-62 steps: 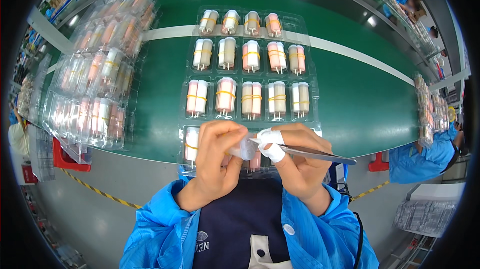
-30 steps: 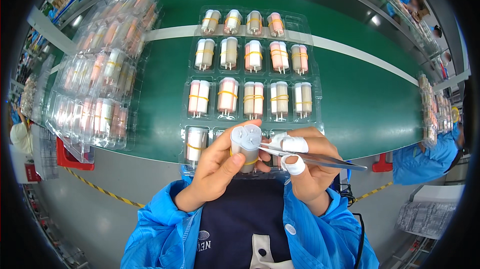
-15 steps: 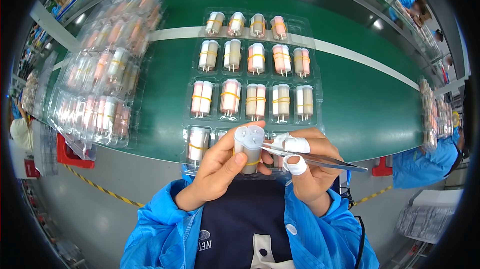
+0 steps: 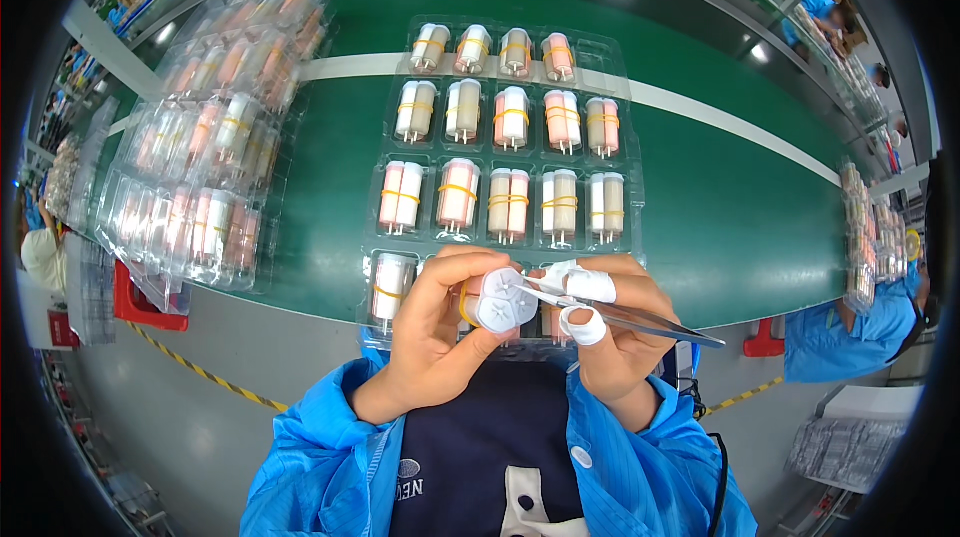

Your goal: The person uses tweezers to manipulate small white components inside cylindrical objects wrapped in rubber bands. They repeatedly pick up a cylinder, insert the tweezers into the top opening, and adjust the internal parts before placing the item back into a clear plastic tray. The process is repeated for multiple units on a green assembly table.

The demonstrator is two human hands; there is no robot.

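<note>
My left hand (image 4: pixel 432 337) holds up a banded bundle of white cylinders (image 4: pixel 497 301), its round end facing me, with a yellow rubber band around it. My right hand (image 4: pixel 610 322), with white tape on two fingers, grips metal tweezers (image 4: pixel 640 317) whose tips touch the bundle's end. Just beyond the hands lies a clear plastic tray (image 4: pixel 632 199) with rows of similar banded bundles (image 4: pixel 510 117) in white, pink and beige.
The tray sits on a green conveyor belt (image 4: pixel 730 207) with a white stripe. A pile of filled clear trays (image 4: pixel 200 147) lies at the left. More stacked trays (image 4: pixel 862 227) stand at the right, near another person in blue (image 4: pixel 850 342). A red bin (image 4: pixel 135 302) sits below the belt.
My left hand turned the bundle so its round end faces me and lifted it a little. The tweezers came onto that end. The trays on the belt stayed put.
</note>
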